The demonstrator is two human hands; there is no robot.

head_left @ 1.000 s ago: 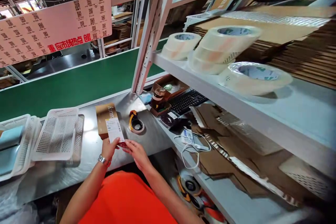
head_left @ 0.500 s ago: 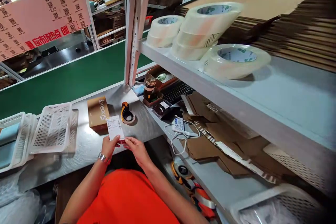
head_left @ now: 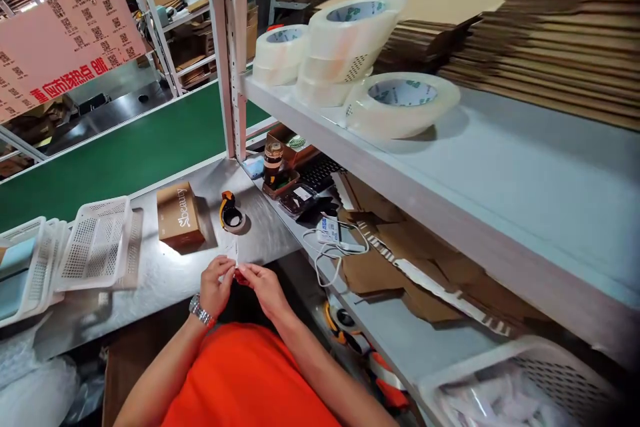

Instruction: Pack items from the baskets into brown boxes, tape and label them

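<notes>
My left hand (head_left: 217,283) and my right hand (head_left: 261,285) meet in front of my red shirt, near the metal table's front edge. Between their pinched fingers is a white label (head_left: 237,252), seen nearly edge-on, with a small red piece at the right fingertips. Just beyond the hands, a brown box (head_left: 180,217) with white lettering rests on the metal table (head_left: 270,230). To the box's right lies an orange and black tape dispenser (head_left: 232,215) with a roll in it.
White perforated baskets (head_left: 95,243) occupy the table's left. Clear tape rolls (head_left: 403,103) and stacked cardboard (head_left: 555,47) sit on the right shelf (head_left: 530,167). Below are a white cable (head_left: 327,260), a jar (head_left: 273,159) and flattened cardboard. A green belt (head_left: 125,150) runs behind the table.
The white label has turned from face-on to nearly edge-on between my fingers. My left fingers have moved up along it. The camera view has shifted to the right.
</notes>
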